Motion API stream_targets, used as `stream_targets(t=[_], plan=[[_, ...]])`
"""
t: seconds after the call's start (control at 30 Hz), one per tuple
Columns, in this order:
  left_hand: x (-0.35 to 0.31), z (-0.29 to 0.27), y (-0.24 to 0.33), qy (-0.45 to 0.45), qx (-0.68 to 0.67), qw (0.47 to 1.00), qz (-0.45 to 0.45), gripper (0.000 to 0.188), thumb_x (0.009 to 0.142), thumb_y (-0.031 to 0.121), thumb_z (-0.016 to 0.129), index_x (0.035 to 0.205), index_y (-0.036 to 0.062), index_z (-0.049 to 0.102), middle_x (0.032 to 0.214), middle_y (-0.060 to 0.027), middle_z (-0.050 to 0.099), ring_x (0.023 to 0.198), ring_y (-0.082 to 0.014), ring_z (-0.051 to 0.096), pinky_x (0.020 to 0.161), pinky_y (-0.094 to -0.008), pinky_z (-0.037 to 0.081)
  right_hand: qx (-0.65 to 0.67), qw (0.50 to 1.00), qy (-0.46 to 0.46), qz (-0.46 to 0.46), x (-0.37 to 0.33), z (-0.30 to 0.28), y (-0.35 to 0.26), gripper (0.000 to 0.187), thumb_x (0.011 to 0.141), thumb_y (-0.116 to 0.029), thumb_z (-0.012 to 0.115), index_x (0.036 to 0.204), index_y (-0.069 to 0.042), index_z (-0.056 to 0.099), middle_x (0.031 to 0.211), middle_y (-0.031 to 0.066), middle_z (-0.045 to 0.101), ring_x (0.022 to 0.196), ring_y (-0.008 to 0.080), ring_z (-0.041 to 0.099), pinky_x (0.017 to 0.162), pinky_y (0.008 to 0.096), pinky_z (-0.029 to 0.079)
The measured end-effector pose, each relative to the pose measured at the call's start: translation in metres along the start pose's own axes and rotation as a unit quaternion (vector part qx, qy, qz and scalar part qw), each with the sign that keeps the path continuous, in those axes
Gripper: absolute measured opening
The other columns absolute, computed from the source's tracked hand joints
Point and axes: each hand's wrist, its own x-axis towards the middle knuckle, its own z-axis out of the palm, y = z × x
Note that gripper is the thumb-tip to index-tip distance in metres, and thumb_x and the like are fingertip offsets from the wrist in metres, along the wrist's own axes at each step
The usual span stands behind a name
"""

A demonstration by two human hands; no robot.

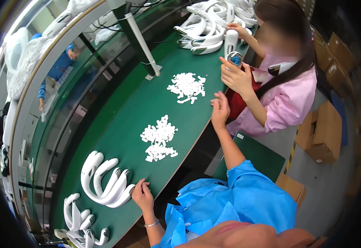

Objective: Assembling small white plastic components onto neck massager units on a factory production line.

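My left hand [143, 197] is at the table's near edge, its fingers loosely bent and apart. The fingertips lie against the end of the nearest of several white U-shaped neckband pieces [110, 198]; no grip on it shows. My right hand [220, 110] hovers by the same edge farther right, palm partly up, fingers slightly curled and holding nothing. Between my hands, toward the far side, small white plastic parts lie in two loose piles, a nearer pile [160, 135] and a farther pile [187, 86].
Beside my right hand, a co-worker in pink holds a white piece [231, 43] with a round silver end. More white curved pieces [207, 29] are heaped on the green table [118, 136]. A metal post [141, 45] rises from it. Cardboard boxes [323, 134] stand on the floor.
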Motion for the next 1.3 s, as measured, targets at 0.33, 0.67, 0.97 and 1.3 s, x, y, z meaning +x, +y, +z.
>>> stream_targets(t=[0.33, 0.67, 0.97, 1.3], plan=[[0.000, 0.003, -0.005, -0.017, 0.115, 0.993, -0.015, 0.015, 0.084, -0.002, 0.051, 0.092, -0.0005, 0.064, 0.068, -0.0083, 0.062, 0.054, -0.0162, 0.055, 0.054, -0.0282, 0.041, -0.044, 0.993, -0.016, -0.105, 0.002, -0.003, -0.002, 0.020, 0.083, 0.009, 0.050, 0.101, 0.003, 0.056, 0.096, 0.0176, 0.059, 0.071, 0.0223, 0.060, 0.064, 0.0304, 0.051], [0.014, 0.017, 0.006, -0.062, 0.268, 0.959, 0.070, 0.018, 0.083, -0.004, 0.050, 0.097, 0.0002, 0.060, 0.073, -0.0108, 0.055, 0.060, -0.0265, 0.054, 0.056, -0.0360, 0.040, -0.098, 0.968, -0.092, -0.210, 0.010, -0.018, 0.019, 0.023, 0.072, 0.009, 0.051, 0.093, 0.006, 0.061, 0.098, 0.0195, 0.059, 0.078, 0.0307, 0.062, 0.068, 0.0339, 0.052], [0.012, 0.012, 0.009, -0.071, 0.276, 0.958, 0.028, 0.019, 0.083, 0.000, 0.049, 0.098, 0.0029, 0.060, 0.075, -0.0129, 0.054, 0.063, -0.0306, 0.054, 0.058, -0.0386, 0.040, -0.133, 0.947, -0.124, -0.266, 0.006, -0.023, 0.022, 0.021, 0.068, 0.006, 0.055, 0.089, 0.005, 0.062, 0.100, 0.0199, 0.057, 0.075, 0.0277, 0.061, 0.067, 0.0344, 0.053], [0.007, 0.012, 0.007, -0.047, 0.261, 0.961, 0.076, 0.016, 0.083, 0.004, 0.054, 0.097, 0.0075, 0.061, 0.078, -0.0110, 0.056, 0.067, -0.0302, 0.057, 0.060, -0.0387, 0.043, -0.136, 0.960, -0.114, -0.217, -0.001, -0.017, 0.003, 0.023, 0.073, 0.009, 0.048, 0.093, 0.004, 0.058, 0.103, 0.0204, 0.055, 0.093, 0.0349, 0.057, 0.081, 0.0380, 0.048]])
